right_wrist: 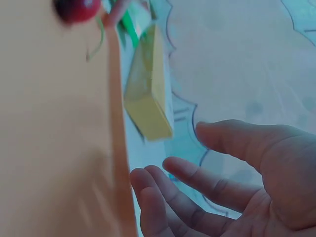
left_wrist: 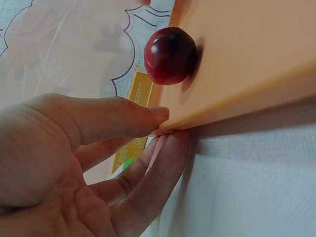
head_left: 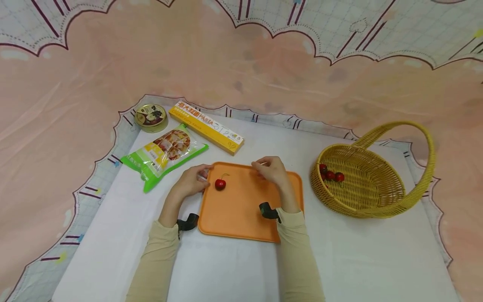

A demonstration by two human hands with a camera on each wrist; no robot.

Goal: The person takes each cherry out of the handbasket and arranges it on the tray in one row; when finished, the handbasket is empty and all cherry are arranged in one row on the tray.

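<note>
1. Taking the orange tray (head_left: 235,209) as the dial, the left hand (head_left: 190,181) pinches its rim near ten o'clock.
2. The right hand (head_left: 273,170), fingers loosely spread and holding nothing, is by the rim near one o'clock.
3. The cherry (head_left: 220,184) sits on the tray, towards ten o'clock.
4. Best, I'd judge, to grip lightly and keep the tray level; tilting could roll the cherry.

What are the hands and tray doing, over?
Left hand pinches orange tray at left rim. Right hand by far rim, holding nothing. Lone cherry on tray. Basket stands apart, not in the way.
</note>
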